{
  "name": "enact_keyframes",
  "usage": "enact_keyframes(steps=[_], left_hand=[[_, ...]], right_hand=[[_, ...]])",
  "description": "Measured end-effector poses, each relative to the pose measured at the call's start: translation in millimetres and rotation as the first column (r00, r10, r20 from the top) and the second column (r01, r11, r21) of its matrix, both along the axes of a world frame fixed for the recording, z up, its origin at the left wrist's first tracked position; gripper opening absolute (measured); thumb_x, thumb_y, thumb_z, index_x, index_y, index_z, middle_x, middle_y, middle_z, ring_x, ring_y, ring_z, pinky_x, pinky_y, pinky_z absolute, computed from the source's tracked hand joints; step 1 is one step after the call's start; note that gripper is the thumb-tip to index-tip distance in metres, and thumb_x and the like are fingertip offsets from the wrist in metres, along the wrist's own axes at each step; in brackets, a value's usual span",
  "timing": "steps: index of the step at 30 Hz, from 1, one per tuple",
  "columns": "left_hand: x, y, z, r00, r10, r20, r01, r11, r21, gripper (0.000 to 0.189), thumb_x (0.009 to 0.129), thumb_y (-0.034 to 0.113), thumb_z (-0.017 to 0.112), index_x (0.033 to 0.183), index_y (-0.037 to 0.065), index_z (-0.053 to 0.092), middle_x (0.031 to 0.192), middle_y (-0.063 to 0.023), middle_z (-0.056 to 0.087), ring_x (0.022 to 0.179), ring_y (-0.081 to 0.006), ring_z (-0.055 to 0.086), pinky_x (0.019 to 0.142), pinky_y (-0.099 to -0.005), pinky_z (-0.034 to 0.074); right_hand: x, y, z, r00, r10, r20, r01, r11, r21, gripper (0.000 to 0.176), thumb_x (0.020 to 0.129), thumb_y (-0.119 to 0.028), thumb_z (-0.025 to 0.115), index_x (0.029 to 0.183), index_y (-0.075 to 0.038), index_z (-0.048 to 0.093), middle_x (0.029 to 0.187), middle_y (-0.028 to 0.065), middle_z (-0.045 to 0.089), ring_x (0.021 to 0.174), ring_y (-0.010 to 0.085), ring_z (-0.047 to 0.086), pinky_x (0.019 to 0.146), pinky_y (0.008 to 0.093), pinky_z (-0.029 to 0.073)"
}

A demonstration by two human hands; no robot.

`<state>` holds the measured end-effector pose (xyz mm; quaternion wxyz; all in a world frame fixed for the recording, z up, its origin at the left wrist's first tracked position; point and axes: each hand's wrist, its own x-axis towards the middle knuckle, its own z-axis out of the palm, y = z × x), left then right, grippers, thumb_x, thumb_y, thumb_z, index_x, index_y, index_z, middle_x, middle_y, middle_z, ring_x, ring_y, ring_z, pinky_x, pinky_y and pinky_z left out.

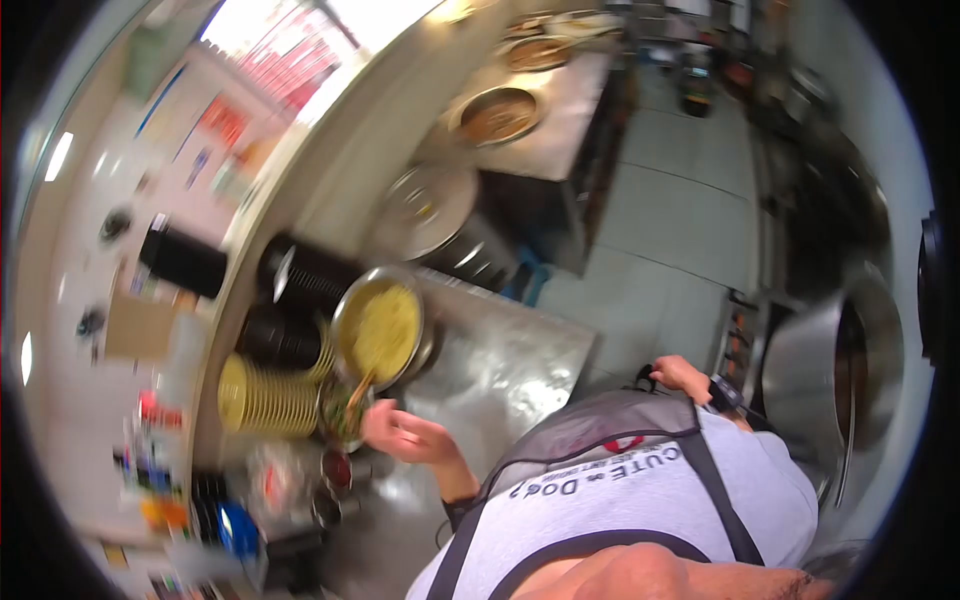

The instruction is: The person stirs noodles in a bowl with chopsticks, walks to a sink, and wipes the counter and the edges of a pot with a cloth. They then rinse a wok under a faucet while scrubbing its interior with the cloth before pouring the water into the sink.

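My left hand point(408, 434) is over the steel counter with its fingers loosely bent and nothing visible between them. Its fingertips are close to a wooden-handled utensil point(361, 388) at the rim of a steel bowl point(424, 318). Yellow food point(383, 325) fills much of this bowl. Beside it is a small container of green chopped food point(343, 412). At the right side of my grey apron point(585, 420), my right hand point(682, 376) is closed around a small black thing point(646, 377) that I cannot make out.
Stacked yellow bowls point(262, 396) and dark bowls point(280, 335) line the left wall. A lidded steel pot point(430, 210) stands beyond the counter point(500, 350). Further off, pans of brown food point(500, 115) sit on a steel table. To my right is a big steel pot point(810, 365).
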<state>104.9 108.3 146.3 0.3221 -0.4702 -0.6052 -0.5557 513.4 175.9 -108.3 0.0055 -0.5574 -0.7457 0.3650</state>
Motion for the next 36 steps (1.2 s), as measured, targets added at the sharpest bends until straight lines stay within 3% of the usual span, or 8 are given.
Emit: enact_keyframes(steps=[2,5,8,10,17,18,27,36], left_hand=[[64,27,-21,0.887,-0.41,0.213,0.46,0.828,-0.321,0.012,0.085,0.004,0.053,0.096,0.001,0.056,0.089,-0.0123,0.057,0.083,-0.0265,0.054,0.078,-0.0348,0.044],[128,63,-107,0.521,-0.606,0.601,0.836,0.217,-0.505,0.015,0.083,0.011,0.059,0.097,0.003,0.06,0.09,-0.0137,0.059,0.08,-0.0285,0.058,0.071,-0.0347,0.047],[181,94,-136,0.369,-0.747,0.553,0.783,-0.071,-0.618,0.017,0.082,0.013,0.062,0.097,0.005,0.062,0.09,-0.0136,0.061,0.082,-0.0289,0.06,0.069,-0.0348,0.049],[219,112,-138,0.401,-0.603,0.689,0.65,-0.343,-0.678,0.019,0.081,0.014,0.063,0.098,0.007,0.063,0.09,-0.0122,0.061,0.083,-0.0295,0.061,0.071,-0.0355,0.05],[303,178,-183,0.181,-0.608,0.773,0.693,-0.479,-0.539,0.028,0.078,0.022,0.065,0.103,0.008,0.062,0.092,-0.0137,0.061,0.086,-0.0321,0.06,0.073,-0.0397,0.049],[316,184,-149,0.256,-0.726,0.639,0.569,-0.421,-0.706,0.028,0.078,0.023,0.065,0.103,0.008,0.062,0.092,-0.0134,0.061,0.086,-0.0322,0.06,0.073,-0.0397,0.049],[362,272,-148,0.334,-0.713,0.616,0.354,-0.51,-0.784,0.029,0.08,0.025,0.063,0.102,0.007,0.062,0.095,-0.0154,0.061,0.086,-0.0326,0.06,0.074,-0.0388,0.049],[409,442,-160,0.206,-0.834,0.512,0.239,-0.464,-0.853,0.032,0.081,0.028,0.061,0.105,0.006,0.06,0.101,-0.0172,0.06,0.091,-0.0348,0.059,0.078,-0.0416,0.047]], right_hand=[[15,1,-11,0.999,-0.017,0.042,0.019,0.999,-0.03,0.025,0.077,-0.027,0.06,0.086,-0.004,0.066,0.085,0.0188,0.063,0.084,0.0368,0.06,0.073,0.0442,0.048],[42,4,-10,0.985,-0.17,-0.009,0.17,0.985,-0.034,0.026,0.079,-0.027,0.059,0.092,-0.006,0.066,0.09,0.0175,0.064,0.087,0.0358,0.06,0.075,0.0429,0.048],[82,9,-16,0.958,-0.284,-0.041,0.282,0.959,-0.037,0.027,0.079,-0.027,0.059,0.096,-0.006,0.066,0.091,0.0166,0.065,0.089,0.0343,0.06,0.078,0.0406,0.048],[115,10,-18,0.954,-0.299,-0.015,0.297,0.952,-0.078,0.027,0.079,-0.027,0.059,0.096,-0.007,0.066,0.092,0.0169,0.064,0.09,0.0346,0.06,0.079,0.0407,0.047],[205,5,-23,0.786,-0.611,-0.097,0.572,0.777,-0.264,0.028,0.08,-0.03,0.059,0.094,-0.006,0.066,0.086,0.014,0.066,0.084,0.0296,0.063,0.074,0.0376,0.049],[212,6,-26,0.721,-0.677,-0.148,0.609,0.721,-0.331,0.028,0.08,-0.03,0.059,0.093,-0.006,0.066,0.081,0.0126,0.067,0.079,0.0277,0.064,0.071,0.0365,0.049],[209,38,-38,0.538,-0.817,-0.207,0.691,0.568,-0.447,0.028,0.08,-0.029,0.059,0.092,-0.005,0.066,0.077,0.0096,0.067,0.068,0.019,0.065,0.062,0.032,0.05],[249,110,-3,0.473,-0.88,-0.052,0.854,0.472,-0.221,0.027,0.079,-0.031,0.059,0.089,-0.007,0.067,0.085,0.0123,0.066,0.081,0.0292,0.063,0.072,0.0385,0.049]])
